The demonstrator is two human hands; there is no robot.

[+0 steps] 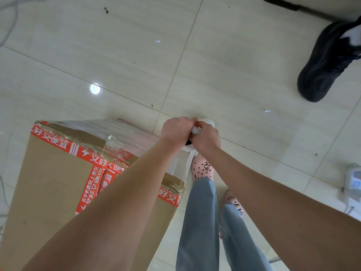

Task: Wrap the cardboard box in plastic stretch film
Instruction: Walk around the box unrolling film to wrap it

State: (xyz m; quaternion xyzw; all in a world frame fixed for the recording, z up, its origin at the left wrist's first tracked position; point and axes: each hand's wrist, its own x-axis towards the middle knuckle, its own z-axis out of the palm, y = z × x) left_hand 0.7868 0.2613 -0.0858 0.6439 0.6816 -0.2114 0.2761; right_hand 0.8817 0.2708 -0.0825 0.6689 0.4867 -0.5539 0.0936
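We see the brown cardboard box with red printed tape (48, 182) standing on the pale tiled floor (234, 65) at near left. At its far right corner, the left hand (175, 130) and right hand (206, 136) both grip the white roll of clear plastic stretch film (196, 130), whose sheet (136, 133) covers the box's far side.

One cardboard box (48, 182) stood on the floor (234, 55). There was one roll of stretch film (196, 130), and there were two hands, a left hand (175, 130) and a right hand (206, 136). There were two pink clogs (203, 169), one black shoe (322, 63) and one power strip (353, 180).
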